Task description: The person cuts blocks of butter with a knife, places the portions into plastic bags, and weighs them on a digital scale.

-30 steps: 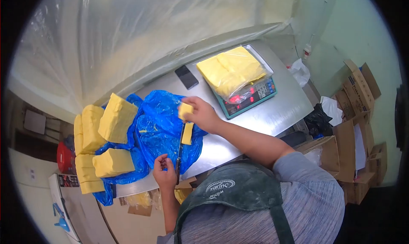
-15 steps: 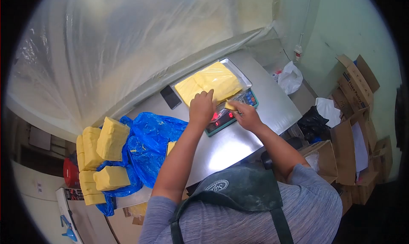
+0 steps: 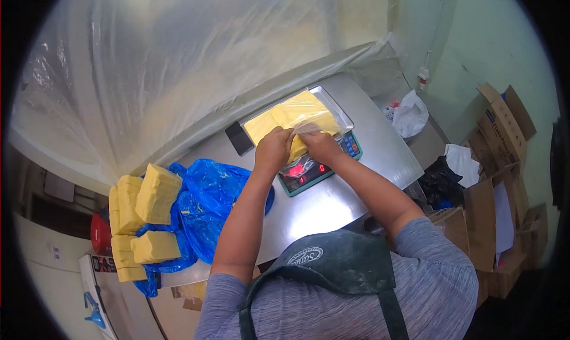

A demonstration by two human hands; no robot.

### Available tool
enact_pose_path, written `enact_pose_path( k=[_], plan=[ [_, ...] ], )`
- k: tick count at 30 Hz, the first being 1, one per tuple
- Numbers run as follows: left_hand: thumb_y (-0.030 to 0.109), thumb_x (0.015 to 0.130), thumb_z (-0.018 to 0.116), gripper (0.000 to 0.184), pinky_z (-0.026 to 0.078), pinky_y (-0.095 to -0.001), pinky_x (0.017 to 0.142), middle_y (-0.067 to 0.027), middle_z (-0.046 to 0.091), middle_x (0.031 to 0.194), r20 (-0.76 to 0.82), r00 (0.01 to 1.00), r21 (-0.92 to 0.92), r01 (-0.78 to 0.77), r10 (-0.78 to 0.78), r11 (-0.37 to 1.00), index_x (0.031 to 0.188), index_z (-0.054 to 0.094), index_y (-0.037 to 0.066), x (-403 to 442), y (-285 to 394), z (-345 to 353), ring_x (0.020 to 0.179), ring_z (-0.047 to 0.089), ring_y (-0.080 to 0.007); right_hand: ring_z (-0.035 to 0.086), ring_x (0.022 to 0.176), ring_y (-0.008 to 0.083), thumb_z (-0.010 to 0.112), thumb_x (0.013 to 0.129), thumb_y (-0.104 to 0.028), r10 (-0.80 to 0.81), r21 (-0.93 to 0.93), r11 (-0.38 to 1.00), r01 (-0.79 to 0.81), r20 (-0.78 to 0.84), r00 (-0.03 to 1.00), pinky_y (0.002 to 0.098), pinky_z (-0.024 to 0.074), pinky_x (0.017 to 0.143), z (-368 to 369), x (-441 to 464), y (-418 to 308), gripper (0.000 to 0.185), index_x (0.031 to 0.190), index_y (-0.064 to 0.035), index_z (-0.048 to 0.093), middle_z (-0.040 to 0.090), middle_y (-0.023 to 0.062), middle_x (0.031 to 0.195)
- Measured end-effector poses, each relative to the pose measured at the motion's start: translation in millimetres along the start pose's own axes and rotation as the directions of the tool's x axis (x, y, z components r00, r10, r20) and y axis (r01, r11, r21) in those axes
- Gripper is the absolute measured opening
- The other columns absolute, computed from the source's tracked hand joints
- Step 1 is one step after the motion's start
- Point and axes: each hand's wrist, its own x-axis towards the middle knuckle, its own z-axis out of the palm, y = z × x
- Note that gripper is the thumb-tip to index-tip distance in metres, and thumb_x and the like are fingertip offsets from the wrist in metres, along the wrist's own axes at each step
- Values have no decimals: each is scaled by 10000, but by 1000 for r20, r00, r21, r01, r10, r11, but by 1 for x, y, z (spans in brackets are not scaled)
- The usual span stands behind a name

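A wide yellow slab that looks like butter or margarine (image 3: 282,115) lies in a clear plastic bag (image 3: 314,111) on the metal tray (image 3: 341,112) of a digital scale (image 3: 310,175). At the bag's near edge, my left hand (image 3: 275,152) is closed with its fingertips pinching the plastic. Close beside it, my right hand (image 3: 321,146) reaches in at the bag's opening, against the slab's near side. Film and the hand's own back hide its fingers, so I cannot see whether it holds anything. Red digits glow on the scale's display, just below my hands.
Several yellow blocks (image 3: 158,193) stand at the table's left end on a crumpled blue plastic sheet (image 3: 214,188). A black phone (image 3: 239,139) lies left of the scale. Plastic sheeting (image 3: 196,73) hangs along the back. Cardboard boxes (image 3: 502,132) and bags (image 3: 411,114) are at the right.
My right hand held a small yellow piece beside the slab; it has moved up and left to the bag's opening, and the piece is out of sight. My left hand has shifted slightly down and left.
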Motion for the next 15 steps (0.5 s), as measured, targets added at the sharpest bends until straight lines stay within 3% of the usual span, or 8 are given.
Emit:
enact_pose_path(
  k=[4, 6, 7, 9, 10, 12, 13, 15],
  plan=[
    [251, 935, 590, 245, 516, -460, 721, -157, 650, 861, 29, 1000, -49, 3, -2, 999, 1000, 743, 71, -3, -2, -5, 799, 647, -374, 677, 863, 396, 503, 978, -326, 21, 44, 999, -30, 186, 982, 486, 553, 773, -19, 2, -19, 388, 1250, -73, 611, 672, 190, 1115],
    [296, 915, 627, 308, 521, -442, 744, -148, 660, 899, 116, 993, -5, 39, -38, 999, 1105, 714, 69, -1, -7, -11, 842, 656, -348, 647, 1030, 408, 478, 989, -418, 87, -53, 996, -72, 396, 914, 515, 503, 921, -29, -3, -24, 496, 1347, -85, 560, 615, 221, 1257],
    [327, 902, 650, 384, 522, -429, 760, -146, 660, 933, 123, 992, -33, 29, -24, 999, 1190, 671, 74, -3, -6, -15, 869, 655, -331, 647, 1030, 408, 478, 989, -418, 80, -57, 996, -62, 401, 913, 515, 503, 921, -29, -5, -24, 496, 1347, -85, 560, 615, 221, 1257],
    [396, 860, 719, 639, 519, -391, 811, -149, 647, 1018, 169, 985, -134, 67, -43, 989, 1386, 531, 85, -5, -8, -22, 924, 640, -286, 543, 1241, 394, 498, 978, -422, -32, -194, 976, 98, 318, 948, 555, 381, 1069, -29, -11, -26, 536, 1399, -90, 519, 530, 233, 1377],
    [396, 860, 719, 639, 519, -391, 811, -149, 647, 1018, 160, 986, -134, 68, -46, 989, 1386, 531, 85, -11, -10, -29, 924, 640, -286, 543, 1241, 394, 498, 978, -422, -41, -196, 975, 108, 319, 947, 555, 381, 1069, -32, -17, -30, 536, 1399, -90, 519, 530, 233, 1377],
    [378, 865, 726, 625, 515, -388, 822, -157, 638, 1023, 84, 989, -347, 144, -122, 927, 1376, 536, 73, -23, -20, -45, 910, 629, -285, 398, 1391, 362, 553, 950, -415, -160, -70, 984, 166, 78, 984, 602, 233, 1144, -41, -37, -41, 573, 1414, -83, 497, 438, 224, 1472],
    [359, 862, 734, 615, 512, -389, 829, -155, 630, 1024, 72, 982, -344, 187, -173, 920, 1364, 542, 62, -29, -34, -49, 908, 614, -276, 497, 1322, 345, 630, 904, -284, -222, -47, 974, 220, -29, 975, 525, 370, 1096, -53, -48, -50, 518, 1369, -71, 548, 523, 217, 1405],
    [345, 872, 728, 609, 507, -375, 824, -136, 631, 1025, 37, 978, -275, 207, -204, 939, 1376, 534, 63, -48, -62, -53, 911, 603, -254, 562, 1247, 337, 637, 886, -209, -147, 61, 987, 151, -52, 988, 470, 434, 1040, -52, -81, -47, 481, 1339, -61, 576, 582, 210, 1329]
  ],
)
